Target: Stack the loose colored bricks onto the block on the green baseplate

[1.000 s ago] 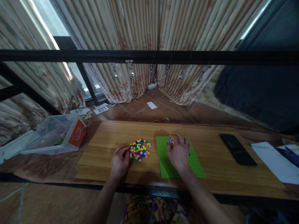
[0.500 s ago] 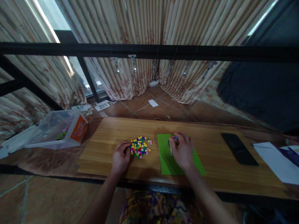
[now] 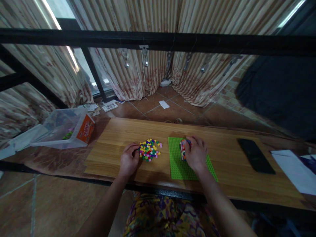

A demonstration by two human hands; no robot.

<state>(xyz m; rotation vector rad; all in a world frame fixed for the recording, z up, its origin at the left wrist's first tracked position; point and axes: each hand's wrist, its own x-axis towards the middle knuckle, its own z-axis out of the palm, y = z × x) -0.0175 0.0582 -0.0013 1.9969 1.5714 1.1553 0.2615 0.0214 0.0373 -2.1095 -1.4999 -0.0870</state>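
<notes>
Inspected right hand (image 3: 197, 153) at a multicoloured block of small plastic bricks (image 3: 183, 150), on a green, rectangular, studded plastic baseplate (image 3: 176, 169).
Located block in the far half of the baseplate; observed right fingers bent over its right part, hiding much of it; cannot tell whether gripping or merely resting. Found left hand (image 3: 129, 160) at the left edge of a loose pile of small, brightly coloured plastic pieces (image 3: 149, 150), with fingers curled and narrowly spaced; cannot confirm a piece between them. Recorded pile and baseplate well apart from each other on a brown wood-grain surface (image 3: 106, 144). Noted also a flat, black, rectangular slab (image 3: 256, 155) toward the right end, and a translucent plastic box with an orange label (image 3: 59, 144) beyond the left end.
</notes>
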